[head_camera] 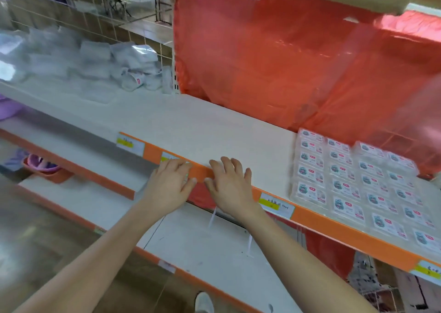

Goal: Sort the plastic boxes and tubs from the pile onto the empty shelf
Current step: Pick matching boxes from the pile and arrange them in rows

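Observation:
A blurred pile of clear plastic boxes and tubs (78, 60) lies at the left end of the pale shelf board (191, 126). At the right end, clear labelled boxes (353, 181) lie in neat rows. Between them the board is bare. My left hand (169, 184) and my right hand (229, 184) are side by side at the shelf's orange front edge (334, 224), fingers relaxed and spread, holding nothing. The right hand's fingers reach over the edge onto the board.
A red plastic sheet (286, 57) hangs behind the shelf's middle and right. Wire mesh backs the pile at the left. Lower shelves (214, 253) step out below, with a pink basin (45, 167) at the far left. Price tags (276, 203) sit on the orange edge.

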`<state>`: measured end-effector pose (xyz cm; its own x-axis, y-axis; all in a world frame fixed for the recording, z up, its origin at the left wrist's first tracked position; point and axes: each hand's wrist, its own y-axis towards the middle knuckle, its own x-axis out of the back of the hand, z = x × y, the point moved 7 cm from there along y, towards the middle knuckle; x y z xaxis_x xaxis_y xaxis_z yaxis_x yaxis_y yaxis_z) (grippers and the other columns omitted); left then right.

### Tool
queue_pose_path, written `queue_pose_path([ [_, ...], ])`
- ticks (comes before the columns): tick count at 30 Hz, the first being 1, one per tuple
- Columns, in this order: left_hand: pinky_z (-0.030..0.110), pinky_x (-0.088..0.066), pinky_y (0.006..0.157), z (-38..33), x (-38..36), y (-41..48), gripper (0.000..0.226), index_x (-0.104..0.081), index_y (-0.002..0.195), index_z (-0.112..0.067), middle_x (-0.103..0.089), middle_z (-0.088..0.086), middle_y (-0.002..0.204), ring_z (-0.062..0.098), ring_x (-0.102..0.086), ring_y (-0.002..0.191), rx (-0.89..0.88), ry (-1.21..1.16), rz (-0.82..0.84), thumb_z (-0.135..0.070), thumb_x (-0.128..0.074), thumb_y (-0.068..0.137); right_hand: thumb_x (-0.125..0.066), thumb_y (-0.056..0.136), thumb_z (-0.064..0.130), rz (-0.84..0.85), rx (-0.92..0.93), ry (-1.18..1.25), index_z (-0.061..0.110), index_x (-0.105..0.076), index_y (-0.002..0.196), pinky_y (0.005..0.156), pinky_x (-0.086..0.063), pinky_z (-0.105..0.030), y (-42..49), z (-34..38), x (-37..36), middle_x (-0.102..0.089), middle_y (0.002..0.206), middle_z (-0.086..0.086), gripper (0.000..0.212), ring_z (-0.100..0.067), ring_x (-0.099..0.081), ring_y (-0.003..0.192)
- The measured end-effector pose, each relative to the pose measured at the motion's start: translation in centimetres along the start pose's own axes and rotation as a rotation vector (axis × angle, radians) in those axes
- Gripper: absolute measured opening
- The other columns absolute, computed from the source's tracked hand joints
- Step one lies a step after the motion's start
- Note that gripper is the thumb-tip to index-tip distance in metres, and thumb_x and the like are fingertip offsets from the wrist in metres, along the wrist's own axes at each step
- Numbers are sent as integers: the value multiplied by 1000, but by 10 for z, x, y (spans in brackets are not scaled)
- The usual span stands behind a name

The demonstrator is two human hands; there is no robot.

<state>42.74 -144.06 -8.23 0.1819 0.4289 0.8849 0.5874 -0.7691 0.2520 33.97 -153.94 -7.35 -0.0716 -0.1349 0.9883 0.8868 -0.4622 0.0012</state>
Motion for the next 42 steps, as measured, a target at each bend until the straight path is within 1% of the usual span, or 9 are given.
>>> queue_pose_path([
  [4,48,-48,83,41,14,-3,64,-64,113,-6,-62,15,107,38,-55,102,80,0,-18,-48,-30,79,-12,87,50,-12,82,6,19,-35,137,104,-20,-49,27,38,-3,-29,146,-6,62,-28,-20,135],
  [9,44,-51,71,92,33,7,53,-65,103,-5,-65,15,98,38,-60,91,181,35,-25,-43,-37,80,-32,97,39,22,172,-1,21,-30,139,106,-18,-47,75,78,-11,-23,148,-4,45,-25,-15,136],
  [19,49,-44,92,186,72,77,71,-61,118,-9,-59,14,119,36,-50,114,283,101,-43,-52,-25,75,-35,96,38,13,285,54,23,-28,141,107,-18,-49,195,148,-9,-22,149,-4,48,-25,-16,137],
  [23,39,-33,100,210,82,100,75,-50,131,-18,-48,4,134,25,-36,128,327,144,-37,-56,-18,75,-33,97,38,37,306,40,22,-28,141,106,-18,-48,235,165,-14,-22,148,-4,47,-26,-16,136],
  [27,36,-30,102,237,89,112,69,-48,133,-18,-46,4,136,24,-34,130,358,125,-52,-55,-22,80,-33,97,38,31,332,35,20,-30,139,105,-20,-46,264,181,-18,-25,146,-5,46,-26,-19,135],
  [30,34,-28,103,257,92,116,49,-45,135,-18,-43,3,139,23,-31,131,373,141,-35,-43,-38,93,-34,97,36,63,333,48,19,-31,139,104,-22,-44,279,195,-24,-24,146,-5,45,-26,-19,135],
  [35,40,-36,97,289,106,121,78,-53,128,-13,-51,8,131,31,-42,123,366,103,-49,-56,-16,75,-36,97,32,96,316,142,20,-24,144,105,-22,-43,305,226,-30,-18,150,-8,50,-27,-17,137],
  [40,33,-28,102,324,115,132,48,-43,136,-20,-40,1,141,23,-31,131,335,111,10,-41,-38,93,-41,95,29,160,253,253,19,-19,147,109,-19,-43,332,255,-45,-9,153,-14,57,-27,-10,141],
  [42,33,-29,102,336,121,136,61,-45,135,-20,-41,1,140,23,-33,130,320,93,39,-51,-26,87,-44,93,27,149,213,258,15,-27,143,106,-26,-41,339,262,-52,-18,149,-15,53,-30,-19,138],
])
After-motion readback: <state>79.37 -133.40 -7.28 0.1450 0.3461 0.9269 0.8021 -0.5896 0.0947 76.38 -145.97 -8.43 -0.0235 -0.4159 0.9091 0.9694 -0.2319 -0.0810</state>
